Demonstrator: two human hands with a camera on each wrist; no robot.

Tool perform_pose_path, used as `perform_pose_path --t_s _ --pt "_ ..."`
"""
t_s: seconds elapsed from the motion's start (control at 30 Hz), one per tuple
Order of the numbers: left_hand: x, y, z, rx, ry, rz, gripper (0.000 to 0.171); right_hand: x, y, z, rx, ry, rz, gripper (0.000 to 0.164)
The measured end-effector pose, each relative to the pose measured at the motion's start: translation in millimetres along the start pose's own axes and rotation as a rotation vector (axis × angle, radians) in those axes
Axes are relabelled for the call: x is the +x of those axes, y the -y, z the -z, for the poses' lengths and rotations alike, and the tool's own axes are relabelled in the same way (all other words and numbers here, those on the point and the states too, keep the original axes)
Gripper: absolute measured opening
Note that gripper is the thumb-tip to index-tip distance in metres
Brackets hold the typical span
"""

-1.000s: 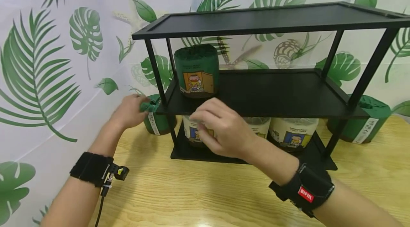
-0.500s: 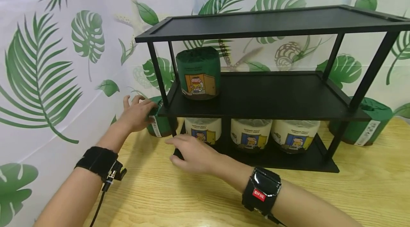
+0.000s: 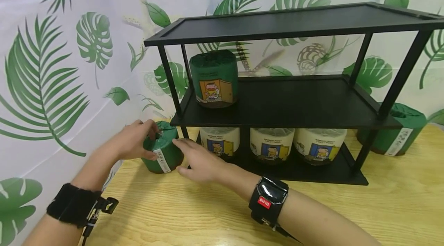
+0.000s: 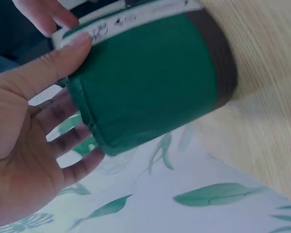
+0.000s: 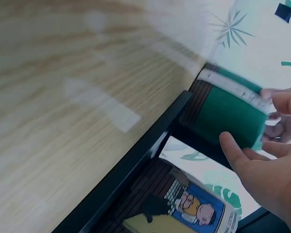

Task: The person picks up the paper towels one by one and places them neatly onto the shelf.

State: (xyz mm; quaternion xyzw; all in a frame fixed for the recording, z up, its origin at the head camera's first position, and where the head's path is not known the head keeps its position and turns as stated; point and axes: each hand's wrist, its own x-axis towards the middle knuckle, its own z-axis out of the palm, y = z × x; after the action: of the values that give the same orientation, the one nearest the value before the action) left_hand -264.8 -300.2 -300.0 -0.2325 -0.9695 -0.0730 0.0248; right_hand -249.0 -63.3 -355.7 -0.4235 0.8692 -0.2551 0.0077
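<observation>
On the left of the table stands a green-wrapped toilet paper roll (image 3: 169, 152) with a white label strip. My left hand (image 3: 133, 142) grips it by its top edge, thumb on the near side. The left wrist view has that thumb pressed on the label end of the roll (image 4: 145, 82), the other fingers partly hidden behind it. Close to the roll's right side is my right hand (image 3: 204, 163), fingers extended; in the right wrist view its fingertips lie near the green wrapper (image 5: 233, 111), but contact cannot be told.
A black shelf rack (image 3: 291, 99) fills the middle and right. Another green roll (image 3: 215, 74) stands on its middle shelf. Cream rolls (image 3: 272, 146) line the bottom shelf. One more green roll (image 3: 411, 122) is beyond the rack's right end. A leaf-print sheet (image 3: 97, 115) covers the walls.
My left hand has brought the green roll forward and slightly left, out from beside the rack's left post. The right hand has moved left and down from before the shelf to the roll.
</observation>
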Motion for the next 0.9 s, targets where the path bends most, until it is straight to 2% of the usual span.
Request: perform_pose_path --t_s 0.2,0.33,0.43,0.7,0.8,0.9 --pt "-28.4 -11.3 5.9 -0.081 0.083 -0.077 0.07 7.8 7.9 -5.9 -0.016 0.009 0.034 0.074" --pt "-42.1 -25.3 10.3 -0.074 0.12 -0.151 0.066 7.0 10.5 -6.9 -0.05 0.02 0.1 0.077" --pt "-50.9 -38.0 12.5 -0.065 0.118 -0.214 0.064 0.9 9.7 -6.9 -0.063 0.032 0.172 0.08" --pt "-60.9 -76.5 8.9 -0.078 0.075 -0.331 0.07 -24.5 4.4 0.3 0.013 -0.015 0.345 0.086" --pt "-61.3 -92.7 5.5 -0.093 0.087 -0.37 0.068 -41.4 2.8 7.7 -0.002 0.011 0.353 0.083" --pt "-59.1 -108.3 0.8 -0.088 0.09 -0.414 0.063 -61.3 -0.1 17.3 -0.033 0.053 0.323 0.082"
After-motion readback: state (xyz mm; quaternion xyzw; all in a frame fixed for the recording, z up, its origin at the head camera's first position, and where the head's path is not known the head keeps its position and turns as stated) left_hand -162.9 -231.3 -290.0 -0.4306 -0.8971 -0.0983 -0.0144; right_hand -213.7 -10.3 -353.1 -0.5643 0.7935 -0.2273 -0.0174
